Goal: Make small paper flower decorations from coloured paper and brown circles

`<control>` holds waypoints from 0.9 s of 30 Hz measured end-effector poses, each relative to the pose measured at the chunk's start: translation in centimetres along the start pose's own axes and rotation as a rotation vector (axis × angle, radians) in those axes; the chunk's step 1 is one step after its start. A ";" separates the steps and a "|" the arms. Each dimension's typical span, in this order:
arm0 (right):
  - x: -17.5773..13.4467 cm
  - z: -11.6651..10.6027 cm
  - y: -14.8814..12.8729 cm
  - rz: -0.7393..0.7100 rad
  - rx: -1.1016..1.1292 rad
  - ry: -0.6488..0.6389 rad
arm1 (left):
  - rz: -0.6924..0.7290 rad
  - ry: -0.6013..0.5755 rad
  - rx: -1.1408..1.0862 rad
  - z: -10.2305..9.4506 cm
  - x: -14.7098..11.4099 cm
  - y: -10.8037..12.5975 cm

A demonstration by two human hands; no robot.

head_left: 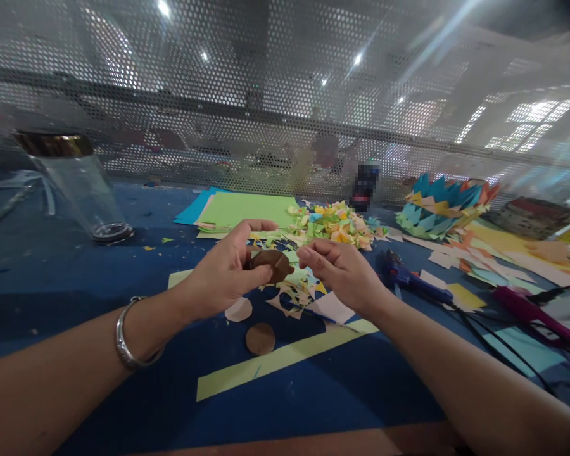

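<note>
My left hand (228, 266) grips a round brown disc, seemingly cardboard (274, 263), between thumb and fingers, tilted above the table. Just to its right, the fingertips of my right hand (335, 266) are pinched together. Whatever they hold, if anything, is too small to make out. Below the hands a second brown disc (260, 339) lies flat beside a pale paper circle (239, 310). Cut paper scraps (289, 301) with curved edges lie under and between the hands. A long pale-green paper strip (285, 360) runs diagonally across the blue tabletop (142, 399).
Behind the hands are green paper sheets (254, 209) and a heap of folded paper pieces (335, 225). A clear bottle (78, 183) stands left. At right are a blue glue gun (420, 282), a magenta tool (534, 313), cords and a zigzag-edged paper ring (441, 206). Perforated metal (247, 95) rises behind.
</note>
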State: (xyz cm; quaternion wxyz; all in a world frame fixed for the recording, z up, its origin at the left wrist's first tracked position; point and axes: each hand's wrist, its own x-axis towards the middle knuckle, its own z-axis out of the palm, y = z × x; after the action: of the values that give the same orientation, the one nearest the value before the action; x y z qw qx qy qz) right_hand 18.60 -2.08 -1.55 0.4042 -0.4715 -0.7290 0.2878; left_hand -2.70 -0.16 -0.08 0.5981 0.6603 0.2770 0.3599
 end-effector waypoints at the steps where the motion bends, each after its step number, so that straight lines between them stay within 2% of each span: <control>1: 0.0 0.2 -0.1 -0.003 0.020 -0.008 | -0.017 -0.007 0.000 0.0 0.0 -0.1; 7: -0.2 0.8 -0.7 -0.002 0.033 -0.057 | -0.099 -0.033 -0.018 0.4 -0.1 -0.3; 13: -0.3 1.0 -0.7 -0.045 0.138 0.059 | -0.144 0.137 -0.075 0.0 0.0 -0.7; 16: -0.5 1.1 -0.8 -0.072 0.163 0.112 | -0.160 0.216 -0.189 0.6 -0.1 -0.8; 18: -0.6 1.1 -1.0 -0.086 0.174 0.122 | -0.157 0.205 -0.269 1.3 -0.3 -0.6; 21: -0.9 1.1 -1.0 -0.094 0.182 0.111 | -0.081 0.166 -0.304 1.9 -0.5 -0.3; 27: -0.7 0.3 -1.0 -0.075 0.076 0.051 | -0.012 0.136 -0.066 1.4 -0.5 -0.3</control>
State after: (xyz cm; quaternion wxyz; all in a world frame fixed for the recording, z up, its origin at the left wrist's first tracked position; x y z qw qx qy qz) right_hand 18.04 -3.16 -1.11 0.4509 -0.4352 -0.7241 0.2880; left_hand -1.86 -1.33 -0.49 0.6016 0.6124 0.3091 0.4093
